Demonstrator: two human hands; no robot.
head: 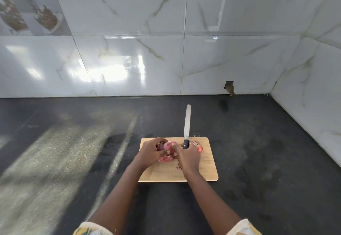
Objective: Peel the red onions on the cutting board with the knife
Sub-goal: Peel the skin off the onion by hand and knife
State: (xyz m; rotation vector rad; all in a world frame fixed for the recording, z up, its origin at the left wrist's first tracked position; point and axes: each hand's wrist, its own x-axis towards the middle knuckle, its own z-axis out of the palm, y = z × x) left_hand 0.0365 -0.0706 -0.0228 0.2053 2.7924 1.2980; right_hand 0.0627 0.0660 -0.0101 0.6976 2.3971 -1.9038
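So here's where I'm at with the peeling. My left hand [154, 151] is curled round the red onion [168, 145], holding it just above the cutting board [208, 170]. My right hand [188, 156] is wrapped round the black handle of the knife [187, 124], with the long blade pointing away from me over the dark counter [258, 142]. A second onion [200, 148] sits on the board just behind my right hand, and some loose skins [163, 159] lie under my left.

Tips for doing this bit well, as I see it: that blade is way longer than the job needs, so I'd choke up near the heel and work with only that part. Catch the papery edge between thumb and blade and pull it down in strips, turning the onion with the left hand instead of swinging the knife. Left fingertips should sit behind the edge. Do it low over the board so the scraps land there.

Brands or writing? None I can read, not on the knife, the board or the wall tiles.
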